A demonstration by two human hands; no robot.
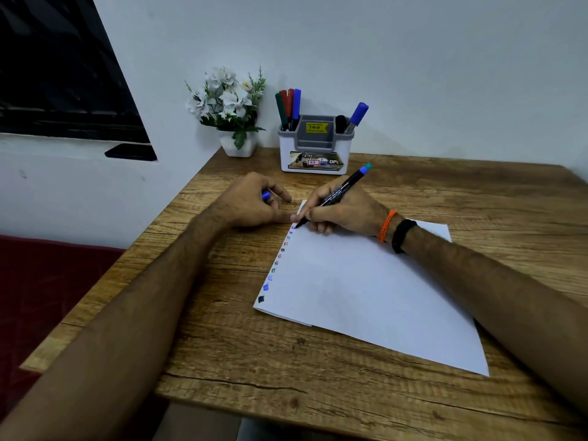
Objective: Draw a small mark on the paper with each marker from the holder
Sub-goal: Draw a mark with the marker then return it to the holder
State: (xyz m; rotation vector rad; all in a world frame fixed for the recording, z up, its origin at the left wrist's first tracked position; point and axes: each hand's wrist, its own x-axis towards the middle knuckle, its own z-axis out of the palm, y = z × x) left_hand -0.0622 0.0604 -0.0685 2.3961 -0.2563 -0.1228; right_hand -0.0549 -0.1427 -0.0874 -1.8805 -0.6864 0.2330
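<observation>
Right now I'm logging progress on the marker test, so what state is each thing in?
marker: uncapped, tip on the paper's left edge
cap: off, held in left hand
right hand: gripping the marker
paper: flat, row of marks down its left edge
holder: upright, markers in both side slots

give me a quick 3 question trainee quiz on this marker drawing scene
1. True or false: the right hand presses the black marker's tip to the white paper sheet.
2. What does the left hand hold?
3. Where do the small coloured marks run? A) left edge B) centre C) right edge

Key: 1 true; 2 a blue cap; 3 A
</observation>
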